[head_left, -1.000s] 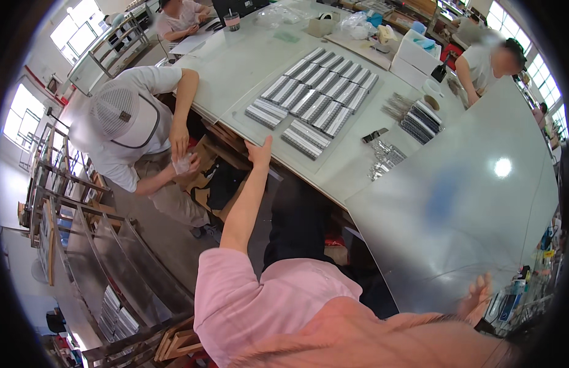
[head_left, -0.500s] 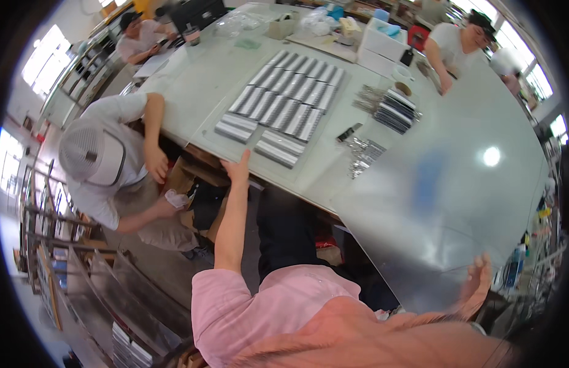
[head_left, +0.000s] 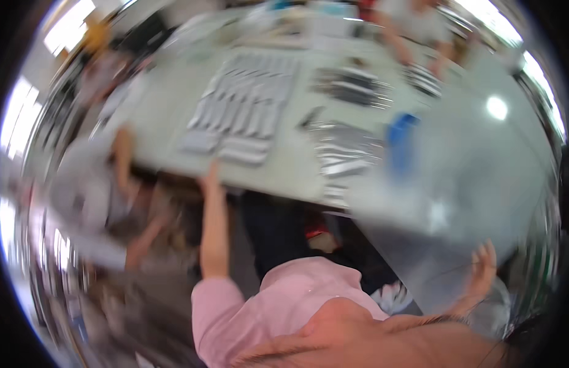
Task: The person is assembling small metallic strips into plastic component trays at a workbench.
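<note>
My left hand (head_left: pixel 211 178) is at the table's near edge, below the rows of grey-and-white striped packs (head_left: pixel 238 104). Its fingers are stretched toward the edge, slightly blurred, with nothing visible in them. My right hand (head_left: pixel 482 267) is raised at the lower right, palm up, fingers apart, holding nothing I can make out. Beside it spreads a hazy grey surface (head_left: pixel 419 245) with a straight lower-left edge; I cannot tell whether it is a clear sheet or glossy tabletop. Silver packs (head_left: pixel 346 150) lie right of the rows, and a blurred blue object (head_left: pixel 401 144) is beside them.
A bundle of dark striped strips (head_left: pixel 355 89) lies farther back on the pale table (head_left: pixel 159 110). A seated person (head_left: pixel 82 190) is close on my left. Across the table, another person's hands (head_left: pixel 438 61) hold a striped bundle. Boxes and bags (head_left: pixel 333 30) stand at the back.
The view has swung, so the table's contents sit farther left. More silver packs and a sharper blue object show at centre right. The far right person now has a striped bundle in hand.
</note>
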Demonstrator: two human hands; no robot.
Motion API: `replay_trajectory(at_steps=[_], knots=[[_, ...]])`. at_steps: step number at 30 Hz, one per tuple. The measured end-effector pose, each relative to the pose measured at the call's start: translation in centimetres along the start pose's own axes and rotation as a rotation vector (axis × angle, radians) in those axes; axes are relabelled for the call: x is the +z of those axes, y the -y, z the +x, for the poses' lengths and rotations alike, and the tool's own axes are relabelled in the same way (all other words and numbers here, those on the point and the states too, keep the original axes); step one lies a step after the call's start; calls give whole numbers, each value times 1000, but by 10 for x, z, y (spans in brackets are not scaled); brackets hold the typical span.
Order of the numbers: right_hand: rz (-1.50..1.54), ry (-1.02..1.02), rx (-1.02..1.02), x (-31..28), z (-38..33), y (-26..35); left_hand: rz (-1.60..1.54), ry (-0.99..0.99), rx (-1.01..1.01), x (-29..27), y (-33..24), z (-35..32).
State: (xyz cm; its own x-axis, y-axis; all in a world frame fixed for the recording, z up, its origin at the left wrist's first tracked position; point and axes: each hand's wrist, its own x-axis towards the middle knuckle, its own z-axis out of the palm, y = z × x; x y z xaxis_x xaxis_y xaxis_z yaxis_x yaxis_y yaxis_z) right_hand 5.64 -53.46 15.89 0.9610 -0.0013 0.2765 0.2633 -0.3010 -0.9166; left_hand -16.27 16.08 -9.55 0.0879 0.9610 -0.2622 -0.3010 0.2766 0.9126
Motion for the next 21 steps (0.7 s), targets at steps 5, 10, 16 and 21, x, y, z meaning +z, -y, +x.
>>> replay_trajectory(at_steps=[5,10,16,21], knots=[[-429,-122,74,18,-16,46,359,-254,207,-17,19,29],[-754,-162,-28,87,-22,83,364,-279,57,10,-10,-16],[-835,12,-347,69,2,49,223,-249,151,10,0,-11],[-232,249,-815,78,16,36,269,-249,201,21,3,-21]])
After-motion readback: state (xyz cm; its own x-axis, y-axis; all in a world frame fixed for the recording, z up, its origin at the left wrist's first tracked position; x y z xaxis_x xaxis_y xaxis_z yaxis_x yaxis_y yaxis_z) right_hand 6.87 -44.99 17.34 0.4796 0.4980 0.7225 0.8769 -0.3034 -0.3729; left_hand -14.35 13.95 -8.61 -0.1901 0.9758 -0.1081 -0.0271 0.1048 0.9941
